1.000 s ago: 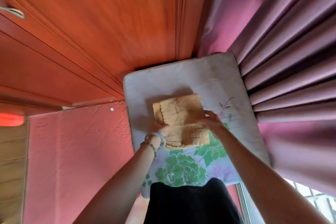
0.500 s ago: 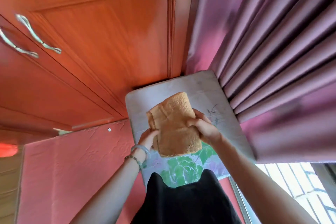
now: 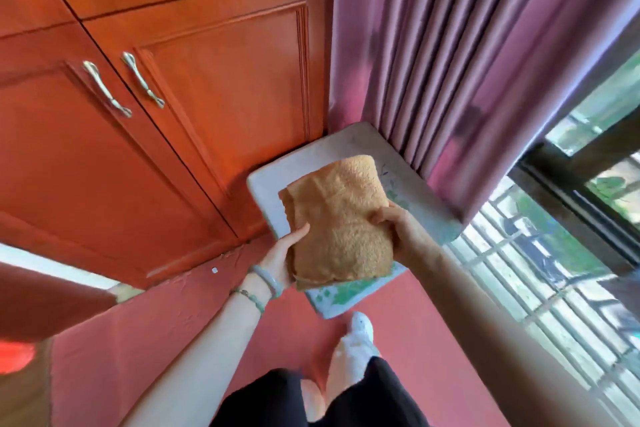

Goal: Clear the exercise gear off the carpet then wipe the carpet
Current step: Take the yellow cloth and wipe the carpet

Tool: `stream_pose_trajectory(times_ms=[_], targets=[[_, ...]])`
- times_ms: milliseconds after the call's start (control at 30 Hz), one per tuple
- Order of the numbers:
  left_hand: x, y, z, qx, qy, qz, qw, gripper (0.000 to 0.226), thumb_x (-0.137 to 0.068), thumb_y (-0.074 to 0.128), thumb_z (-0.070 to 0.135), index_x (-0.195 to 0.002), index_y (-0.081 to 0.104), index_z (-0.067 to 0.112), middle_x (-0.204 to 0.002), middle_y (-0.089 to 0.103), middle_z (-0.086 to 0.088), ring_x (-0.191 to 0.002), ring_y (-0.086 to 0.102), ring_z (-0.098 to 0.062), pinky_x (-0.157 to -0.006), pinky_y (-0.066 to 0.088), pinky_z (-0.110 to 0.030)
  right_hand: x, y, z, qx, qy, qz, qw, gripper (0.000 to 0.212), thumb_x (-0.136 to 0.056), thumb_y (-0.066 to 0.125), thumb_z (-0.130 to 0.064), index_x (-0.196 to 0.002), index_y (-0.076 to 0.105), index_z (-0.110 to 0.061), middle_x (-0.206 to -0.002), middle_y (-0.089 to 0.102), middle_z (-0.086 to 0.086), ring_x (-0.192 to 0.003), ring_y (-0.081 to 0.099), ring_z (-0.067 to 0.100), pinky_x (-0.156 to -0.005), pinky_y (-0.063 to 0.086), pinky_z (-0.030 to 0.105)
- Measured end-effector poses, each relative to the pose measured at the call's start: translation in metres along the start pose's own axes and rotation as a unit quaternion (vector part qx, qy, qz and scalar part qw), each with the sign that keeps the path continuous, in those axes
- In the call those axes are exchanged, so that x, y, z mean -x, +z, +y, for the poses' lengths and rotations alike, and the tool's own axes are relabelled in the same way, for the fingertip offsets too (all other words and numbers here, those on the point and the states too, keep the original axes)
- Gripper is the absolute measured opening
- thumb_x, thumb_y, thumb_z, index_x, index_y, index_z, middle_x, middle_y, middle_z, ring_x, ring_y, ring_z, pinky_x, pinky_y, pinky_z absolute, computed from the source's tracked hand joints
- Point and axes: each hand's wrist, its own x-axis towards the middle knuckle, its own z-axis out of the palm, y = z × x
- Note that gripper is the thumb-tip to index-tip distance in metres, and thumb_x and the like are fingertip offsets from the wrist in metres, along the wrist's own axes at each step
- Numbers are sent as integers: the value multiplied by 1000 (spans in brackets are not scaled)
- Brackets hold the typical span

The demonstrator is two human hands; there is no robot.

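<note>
Left hand [image 3: 283,257], right hand [image 3: 399,226] grip towel [image 3: 341,218]; mat [image 3: 266,191] seemingly abuts cabinet [image 3: 207,97]

Cabinet doors [image 3: 214,80]: reddish-brown wood with raised panels, up and left of the fingers [image 3: 382,217]. Two curved metal handles [image 3: 142,80] sit side by side, further left.
Curtain [image 3: 450,45]: mauve, pleated, above and right of the fingers, hanging just beside the cabinet.
Window [image 3: 519,270]: right of the fingers, dark frame, barred grille, daylight and greenery outside.
Floor [image 3: 138,340]: red, wrinkled covering, below the fingers.
</note>
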Motion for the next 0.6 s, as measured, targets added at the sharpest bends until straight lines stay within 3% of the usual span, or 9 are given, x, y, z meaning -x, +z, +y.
stream_pose_trajectory(times_ms=[67,167,233,300,367,400,500,600], targets=[[18,0,-9,-31,-12,-11,999,32,-83,63,35,-105,68,13,-106,70,-9,-97,67,-24,-92,50,-41,31,0,8,-15,-1,20,1000,61,-53,50,-5,-114,59,-6,-95,68,16,-86,67,30,-74,57,39],[35,6,-29,-87,-14,1,996,46,-87,57,43,-121,58,11,-114,65,-7,-106,61,-25,-99,46,-43,77,2,17,-36,-3,33,999,54,-57,45,-5,-109,60,-3,-85,72,14,-78,70,27,-64,57,33],[49,16,-49,-124,14,6,992,41,-92,49,42,-121,55,13,-111,63,-4,-101,62,-22,-93,51,-41,107,3,21,-46,-15,37,998,50,-58,44,-5,-105,61,-3,-83,72,13,-76,70,27,-63,57,32],[69,32,-70,-148,27,5,989,33,-95,44,36,-114,55,12,-100,61,-2,-88,61,-18,-75,55,-31,134,1,27,-43,-26,42,998,50,-57,45,-6,-104,60,-1,-82,71,14,-75,70,27,-65,58,33],[90,44,-86,-158,34,2,987,37,-98,36,34,-120,52,9,-88,57,-1,-77,56,-16,-64,51,-29,161,-3,34,-41,-33,46,998,47,-57,43,-7,-101,58,3,-78,69,16,-71,69,28,-63,58,33],[95,47,-96,-145,27,-17,989,46,-98,35,41,-126,49,7,-91,59,-4,-80,58,-19,-69,51,-33,174,-6,38,-43,-37,45,997,46,-58,42,-8,-100,58,5,-79,68,17,-71,68,29,-63,58,34],[119,58,-123,-99,26,-113,988,79,-76,43,70,-129,53,13,-124,60,-16,-114,57,-35,-99,44,-48,215,-21,56,-43,-57,63,995,54,-56,48,-11,-107,54,3,-93,61,21,-81,64,33,-70,56,38],[141,59,-160,-140,50,-137,979,96,-48,65,79,-122,58,19,-122,63,-11,-112,60,-28,-93,50,-43,265,-44,83,-14,-70,92,993,61,-58,56,-16,-117,51,-1,-110,53,24,-95,56,37,-77,54,41]])
